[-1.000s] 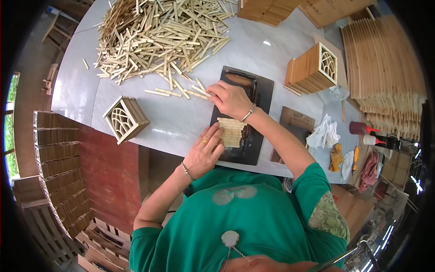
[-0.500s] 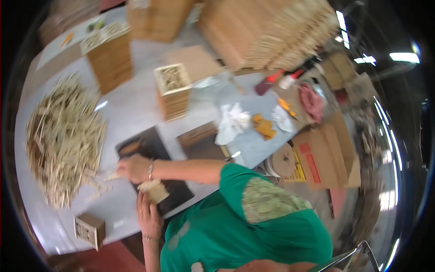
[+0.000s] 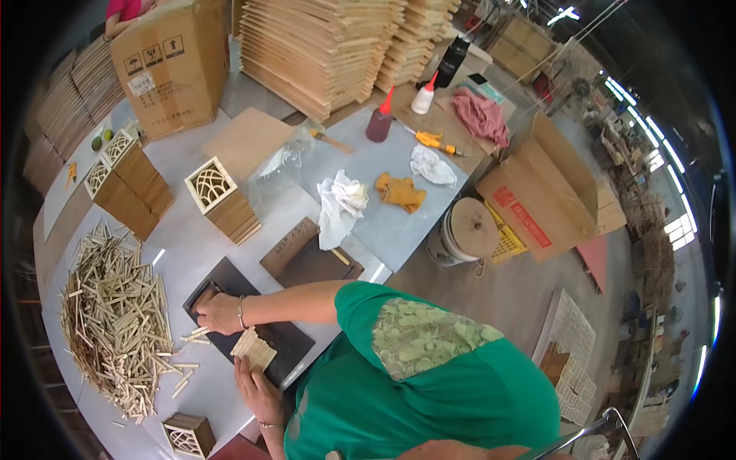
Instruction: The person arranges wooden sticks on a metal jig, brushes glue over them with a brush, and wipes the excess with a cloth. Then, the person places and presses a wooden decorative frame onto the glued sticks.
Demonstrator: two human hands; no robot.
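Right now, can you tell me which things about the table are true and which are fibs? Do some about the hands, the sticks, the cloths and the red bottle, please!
1. The left hand touches the short rows of sticks. True.
2. The big pile of loose sticks is inside a cardboard box. False: it lies on the table.
3. The orange-brown cloth lies between two white cloths. True.
4. The dark red bottle is lying on its side. False: it stands upright, red tip pointing up.
5. The right hand is over the dark board. True.
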